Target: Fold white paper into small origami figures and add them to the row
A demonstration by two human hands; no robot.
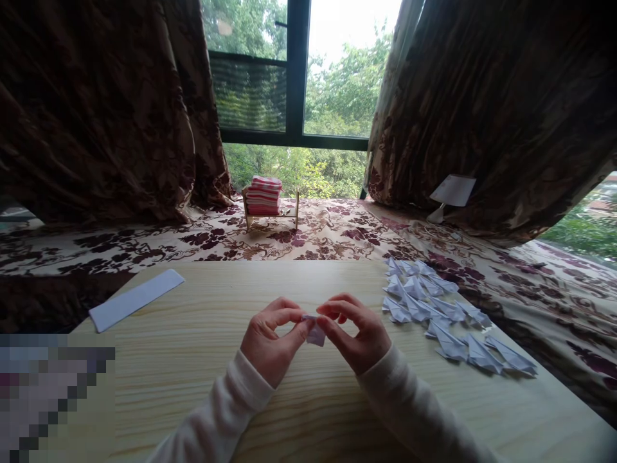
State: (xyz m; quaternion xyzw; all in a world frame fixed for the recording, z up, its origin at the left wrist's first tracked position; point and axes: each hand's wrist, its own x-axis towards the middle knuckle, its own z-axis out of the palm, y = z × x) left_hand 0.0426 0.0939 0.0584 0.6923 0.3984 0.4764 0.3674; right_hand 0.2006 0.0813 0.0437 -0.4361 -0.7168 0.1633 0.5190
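Observation:
Between my two hands, just above the wooden table, is a small folded piece of white paper. My left hand pinches its left upper edge between thumb and fingers. On the other side, my right hand pinches the right edge with thumb and forefinger. The fingertips partly cover the paper, so its exact folds cannot be made out. Several folded white paper pieces with pointed ends lie in rows on the table to the right of my right hand.
A flat stack of white paper strips lies at the table's left. Beyond the table, a small wooden rack bearing folded pink-striped cloths and a white lamp stand on floral fabric. Dark curtains flank the window.

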